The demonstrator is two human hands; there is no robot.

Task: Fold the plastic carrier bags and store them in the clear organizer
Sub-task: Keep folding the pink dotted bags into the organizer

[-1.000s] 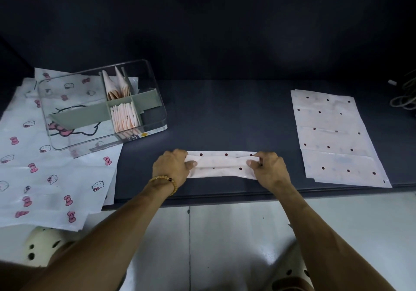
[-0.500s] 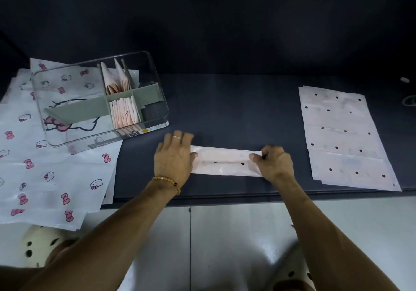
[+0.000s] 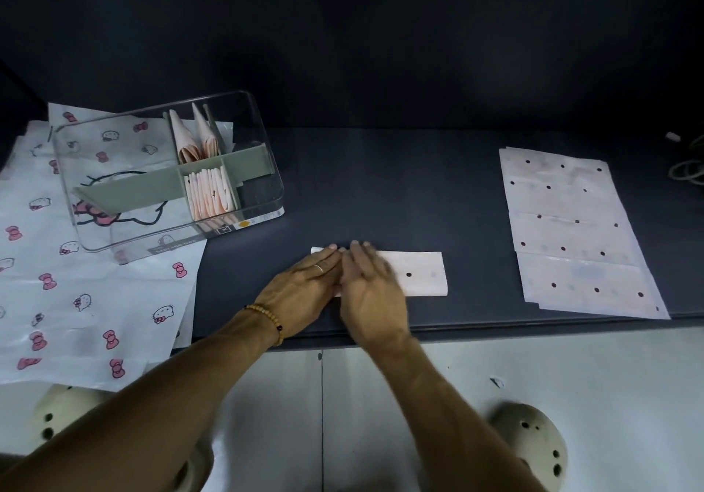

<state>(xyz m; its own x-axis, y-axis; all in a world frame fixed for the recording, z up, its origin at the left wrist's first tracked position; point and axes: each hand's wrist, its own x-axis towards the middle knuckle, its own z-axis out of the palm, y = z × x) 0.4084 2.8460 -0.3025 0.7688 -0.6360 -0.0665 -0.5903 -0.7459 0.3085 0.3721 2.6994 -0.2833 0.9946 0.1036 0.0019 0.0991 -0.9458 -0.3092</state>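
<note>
A pale pink bag with dark dots (image 3: 419,274), folded into a narrow strip, lies on the dark table (image 3: 381,187) near its front edge. My left hand (image 3: 304,286) lies flat on the strip's left part with straight fingers. My right hand (image 3: 371,293) presses flat beside it, fingers straight, covering the strip's middle; it looks blurred. The clear organizer (image 3: 167,171) with grey-green dividers stands at the left and holds several folded pink bags (image 3: 209,196) in two middle compartments.
Flat white bags with cat and bow prints (image 3: 76,301) spread under and in front of the organizer, hanging over the table edge. A stack of flat dotted bags (image 3: 571,232) lies at the right. Pale cables (image 3: 689,167) sit at the far right.
Both hands gripped the strip's ends a second ago. The left hand then flattened on it. Now the right hand has let go of the right end and lies flat beside the left.
</note>
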